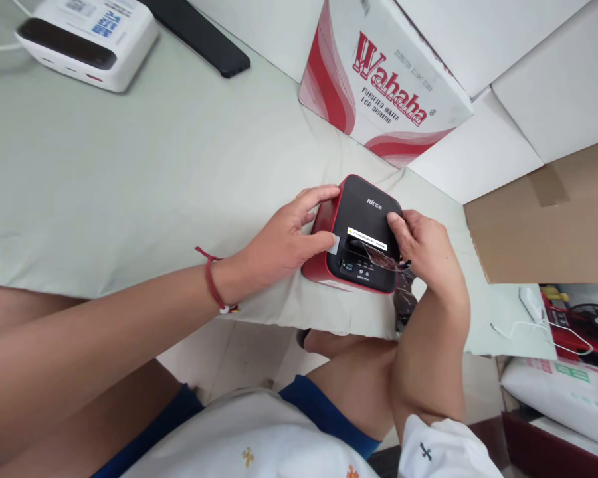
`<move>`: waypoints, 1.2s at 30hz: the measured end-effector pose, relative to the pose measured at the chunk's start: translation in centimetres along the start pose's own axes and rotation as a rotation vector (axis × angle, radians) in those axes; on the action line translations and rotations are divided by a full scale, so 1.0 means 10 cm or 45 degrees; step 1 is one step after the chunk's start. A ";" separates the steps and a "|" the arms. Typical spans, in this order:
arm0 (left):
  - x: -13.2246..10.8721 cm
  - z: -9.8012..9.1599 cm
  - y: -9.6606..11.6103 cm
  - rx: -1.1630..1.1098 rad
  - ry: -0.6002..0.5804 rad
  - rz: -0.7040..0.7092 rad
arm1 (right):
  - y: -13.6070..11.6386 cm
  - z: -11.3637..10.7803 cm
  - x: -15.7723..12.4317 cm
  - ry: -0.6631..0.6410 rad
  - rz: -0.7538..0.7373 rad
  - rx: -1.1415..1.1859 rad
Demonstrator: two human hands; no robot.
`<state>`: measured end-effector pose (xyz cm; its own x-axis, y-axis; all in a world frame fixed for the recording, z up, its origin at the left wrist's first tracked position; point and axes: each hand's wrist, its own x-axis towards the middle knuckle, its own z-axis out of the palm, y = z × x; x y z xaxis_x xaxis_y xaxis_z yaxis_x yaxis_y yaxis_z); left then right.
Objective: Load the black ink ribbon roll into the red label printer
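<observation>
A small red and black label printer sits near the front edge of a table covered in pale green cloth. My left hand wraps round the printer's left side, thumb on its front corner and fingers over the top. My right hand is closed in a pinch on a clear film strip coming off the printer's front slot, just below a white sticker. A red cord bracelet is on my left wrist.
A white and red Wahaha water carton stands behind the printer, with white boxes and a brown cardboard sheet to the right. A white device and a black flat object lie at the far left. Clutter sits low right.
</observation>
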<state>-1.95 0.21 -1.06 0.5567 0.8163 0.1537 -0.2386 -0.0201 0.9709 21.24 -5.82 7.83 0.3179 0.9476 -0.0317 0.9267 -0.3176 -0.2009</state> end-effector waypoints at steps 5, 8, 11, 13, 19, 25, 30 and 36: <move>0.03 -0.02 0.02 -0.090 -0.042 -0.109 | -0.03 -0.13 -0.22 0.141 -0.423 0.094; 0.05 -0.05 0.05 -0.104 -0.074 -0.159 | -0.15 -0.26 -0.41 -0.045 -0.829 0.117; 0.06 -0.06 0.04 -0.160 -0.112 -0.185 | -0.27 -0.34 -0.55 -0.193 -1.049 0.083; 0.05 -0.06 0.00 -0.189 -0.128 -0.183 | -0.31 -0.36 -0.60 -0.175 -1.070 0.036; 0.03 -0.07 -0.08 -0.201 -0.164 -0.094 | -0.34 -0.40 -0.70 -0.126 -1.060 0.022; 0.04 -0.01 -0.11 -0.261 -0.159 -0.064 | -0.33 -0.24 -0.54 -0.046 -0.828 0.106; 0.01 0.05 -0.07 -0.230 -0.103 -0.137 | -0.23 0.04 -0.14 -0.061 -0.435 0.057; -0.01 0.13 -0.06 -0.171 -0.104 -0.158 | -0.22 -0.01 -0.04 -0.341 -0.208 -0.164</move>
<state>-0.83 -0.63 -1.43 0.6498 0.7582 0.0542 -0.2651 0.1592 0.9510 19.09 -5.46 8.43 0.1153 0.9563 -0.2687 0.9842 -0.1466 -0.0994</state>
